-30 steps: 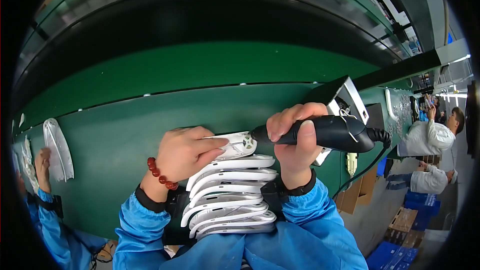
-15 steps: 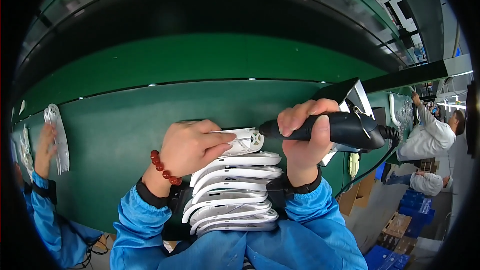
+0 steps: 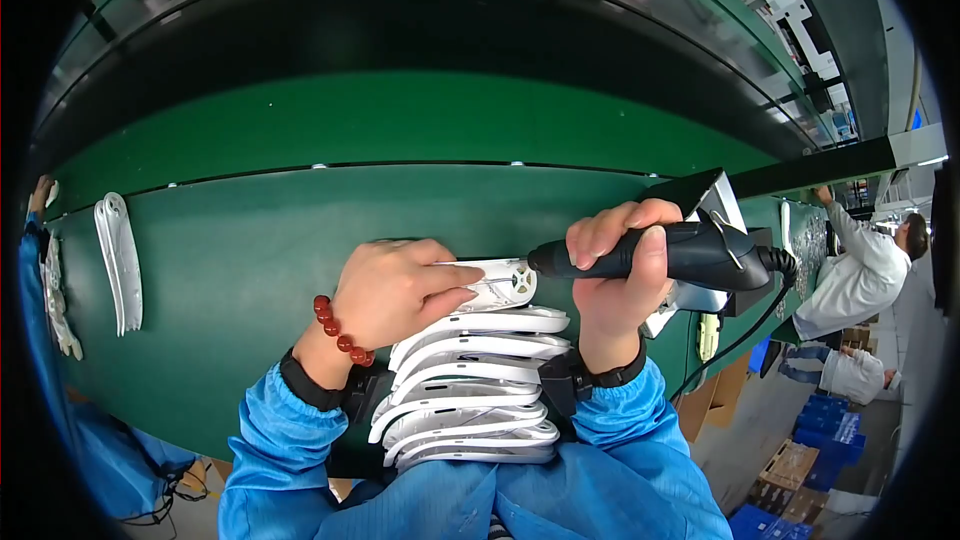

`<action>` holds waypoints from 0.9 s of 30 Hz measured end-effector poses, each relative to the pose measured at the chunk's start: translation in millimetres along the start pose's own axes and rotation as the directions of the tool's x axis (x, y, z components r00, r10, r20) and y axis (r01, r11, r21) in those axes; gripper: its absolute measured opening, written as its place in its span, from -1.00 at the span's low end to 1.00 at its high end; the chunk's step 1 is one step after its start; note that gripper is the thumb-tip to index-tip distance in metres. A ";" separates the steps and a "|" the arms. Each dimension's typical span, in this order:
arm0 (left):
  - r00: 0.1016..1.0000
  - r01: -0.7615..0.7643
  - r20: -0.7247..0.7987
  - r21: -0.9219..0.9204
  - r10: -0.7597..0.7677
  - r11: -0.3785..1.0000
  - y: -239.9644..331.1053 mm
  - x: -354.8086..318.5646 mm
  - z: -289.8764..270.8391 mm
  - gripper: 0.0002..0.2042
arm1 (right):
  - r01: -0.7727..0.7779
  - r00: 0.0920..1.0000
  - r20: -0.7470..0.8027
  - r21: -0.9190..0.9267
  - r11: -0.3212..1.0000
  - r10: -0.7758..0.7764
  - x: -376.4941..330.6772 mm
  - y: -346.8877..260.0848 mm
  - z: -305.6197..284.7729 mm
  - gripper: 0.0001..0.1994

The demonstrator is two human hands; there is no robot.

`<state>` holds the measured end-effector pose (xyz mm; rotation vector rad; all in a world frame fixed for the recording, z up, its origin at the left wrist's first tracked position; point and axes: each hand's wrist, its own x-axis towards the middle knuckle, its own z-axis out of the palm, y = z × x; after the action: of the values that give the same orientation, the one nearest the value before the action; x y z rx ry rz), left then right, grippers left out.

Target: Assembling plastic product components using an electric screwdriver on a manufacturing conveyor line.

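My left hand (image 3: 395,292) grips a long white plastic part (image 3: 497,290), with thumb and index finger over its near portion. The part's rounded end, with a spoked round opening, sticks out to the right. My right hand (image 3: 622,275) is wrapped around a black corded electric screwdriver (image 3: 690,258), held almost level. Its tip points left at the rounded end; whether it touches cannot be made out. Right below my hands, a stack of curved white plastic parts (image 3: 470,375) lies between my forearms, several layers deep.
Behind the screwdriver stands a metal-sided holder (image 3: 722,198). A pale green tool (image 3: 708,337) lies at the right edge of the green table (image 3: 240,240). White parts (image 3: 120,265) lie at left, near a co-worker's blue sleeve (image 3: 35,300). A person in white (image 3: 850,270) works at far right.
The co-worker's hand at left has drawn back from the white parts there. My view has shifted slightly; both my hands keep their holds, and the screwdriver stays at the part's rounded end.
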<state>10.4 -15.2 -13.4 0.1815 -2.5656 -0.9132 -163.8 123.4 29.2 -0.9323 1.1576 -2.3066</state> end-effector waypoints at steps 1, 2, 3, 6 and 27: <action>1.000 0.002 0.003 -0.004 -0.002 1.000 -0.3 0.1 0.0 -0.83 | -0.001 1.000 -0.002 -0.005 1.000 0.001 0.1 0.4 -0.4 -0.78; 1.000 0.003 0.003 -0.004 -0.003 1.000 -0.5 0.1 0.0 -0.83 | -0.001 1.000 -0.002 -0.005 1.000 0.001 0.3 0.7 -0.6 -0.78; 1.000 0.003 0.006 -0.004 -0.003 1.000 -0.7 0.2 0.1 -0.83 | -0.006 1.000 -0.003 -0.001 1.000 0.006 0.2 1.0 -0.9 -0.78; 1.000 0.001 0.006 -0.003 -0.001 1.000 -0.5 0.3 0.1 -0.83 | -0.014 1.000 -0.013 0.007 1.000 0.014 -0.6 2.6 -1.2 -0.79; 1.000 0.011 0.009 -0.007 -0.011 1.000 0.1 -0.9 0.1 -0.82 | -0.005 1.000 -0.001 -0.014 1.000 0.005 -3.8 1.3 -0.2 -0.78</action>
<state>11.1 -14.8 -13.7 0.1901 -2.5714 -0.9293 -161.1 125.0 26.6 -0.9323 1.1761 -2.2983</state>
